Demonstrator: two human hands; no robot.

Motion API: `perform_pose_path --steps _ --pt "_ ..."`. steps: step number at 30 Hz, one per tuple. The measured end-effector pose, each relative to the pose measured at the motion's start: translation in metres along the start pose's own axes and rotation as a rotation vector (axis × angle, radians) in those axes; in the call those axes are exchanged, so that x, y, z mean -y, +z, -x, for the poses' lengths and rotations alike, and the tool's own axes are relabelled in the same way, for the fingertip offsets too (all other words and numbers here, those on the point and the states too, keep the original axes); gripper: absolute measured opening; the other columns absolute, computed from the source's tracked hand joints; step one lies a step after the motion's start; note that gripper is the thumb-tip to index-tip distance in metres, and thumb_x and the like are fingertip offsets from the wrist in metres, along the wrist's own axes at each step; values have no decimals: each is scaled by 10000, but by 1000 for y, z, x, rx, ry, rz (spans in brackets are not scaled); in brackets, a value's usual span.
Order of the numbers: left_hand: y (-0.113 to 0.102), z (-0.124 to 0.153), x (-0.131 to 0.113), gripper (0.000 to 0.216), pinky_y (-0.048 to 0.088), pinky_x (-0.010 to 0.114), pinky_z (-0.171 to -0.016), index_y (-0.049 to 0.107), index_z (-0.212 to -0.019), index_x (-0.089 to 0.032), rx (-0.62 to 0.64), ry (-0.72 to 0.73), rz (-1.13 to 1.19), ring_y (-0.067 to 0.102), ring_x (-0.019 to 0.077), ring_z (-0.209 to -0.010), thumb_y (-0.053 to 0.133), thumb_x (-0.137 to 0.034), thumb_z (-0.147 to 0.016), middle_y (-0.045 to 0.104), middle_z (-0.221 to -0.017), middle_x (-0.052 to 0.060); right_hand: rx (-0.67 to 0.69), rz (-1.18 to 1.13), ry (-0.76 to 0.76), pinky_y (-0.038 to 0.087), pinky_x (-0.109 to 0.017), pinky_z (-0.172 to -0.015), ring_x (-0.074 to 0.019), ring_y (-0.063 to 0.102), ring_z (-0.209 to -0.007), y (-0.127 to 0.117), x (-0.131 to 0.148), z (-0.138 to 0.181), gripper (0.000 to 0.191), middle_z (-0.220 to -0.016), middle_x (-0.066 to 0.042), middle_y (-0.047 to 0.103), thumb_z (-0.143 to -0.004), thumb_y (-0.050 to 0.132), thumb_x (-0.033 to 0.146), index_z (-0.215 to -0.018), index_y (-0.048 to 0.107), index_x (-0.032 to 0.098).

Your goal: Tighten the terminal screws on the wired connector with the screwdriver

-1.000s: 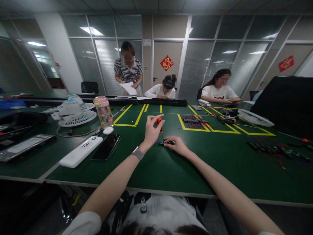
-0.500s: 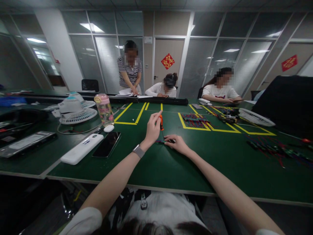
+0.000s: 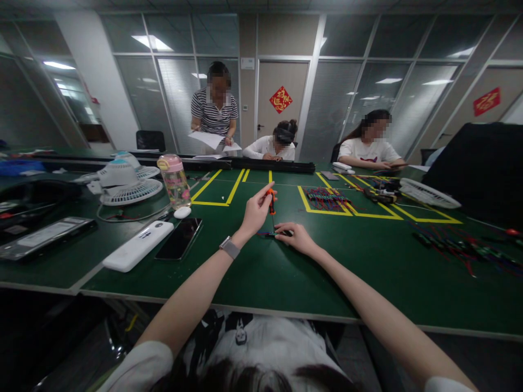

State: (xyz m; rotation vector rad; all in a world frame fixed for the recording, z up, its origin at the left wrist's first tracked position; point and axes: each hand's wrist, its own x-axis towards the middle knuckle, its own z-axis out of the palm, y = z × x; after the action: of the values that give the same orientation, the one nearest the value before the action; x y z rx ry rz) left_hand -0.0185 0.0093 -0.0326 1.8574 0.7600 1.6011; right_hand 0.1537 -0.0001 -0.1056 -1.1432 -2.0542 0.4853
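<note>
A green table (image 3: 253, 280) bears a wired part (image 3: 268, 234), bottle (image 3: 175, 182), phone (image 3: 178, 239).

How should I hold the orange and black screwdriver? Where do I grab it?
I'd grab the thick handle, from the left or above. The screwdriver stands nearly upright, handle on top, and its thin shaft points down beside the right hand, so that side looks more crowded.
</note>
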Motion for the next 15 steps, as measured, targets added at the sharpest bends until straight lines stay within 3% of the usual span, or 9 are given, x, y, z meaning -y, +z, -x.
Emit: perform_pose_path --steps 4,10,15 --pt "-2 1 -1 270 507 233 -729 649 -1089 -217 -75 66 -136 603 124 -809 603 -275 -829 605 -967 42 -2 -3 5 482 -373 -921 -234 644 -1020 0 1 0 148 -1053 -86 711 -743 681 273 -858 747 207" --pt "-1 1 -2 333 489 244 -805 571 -1223 -225 -41 35 -59 600 129 -930 415 -212 -929 612 -1063 61 1 4 0 478 -371 -930 -230 645 -1022 0 0 0 153 -1058 -85 709 -751 675 275 -867 746 206" --pt "-1 1 1 283 493 219 -743 641 -1119 -204 -115 55 -106 585 121 -827 584 -245 -845 595 -940 42 2 -5 -5 483 -372 -922 -231 647 -1020 1 -3 0 153 -1058 -78 710 -751 674 289 -861 746 211"
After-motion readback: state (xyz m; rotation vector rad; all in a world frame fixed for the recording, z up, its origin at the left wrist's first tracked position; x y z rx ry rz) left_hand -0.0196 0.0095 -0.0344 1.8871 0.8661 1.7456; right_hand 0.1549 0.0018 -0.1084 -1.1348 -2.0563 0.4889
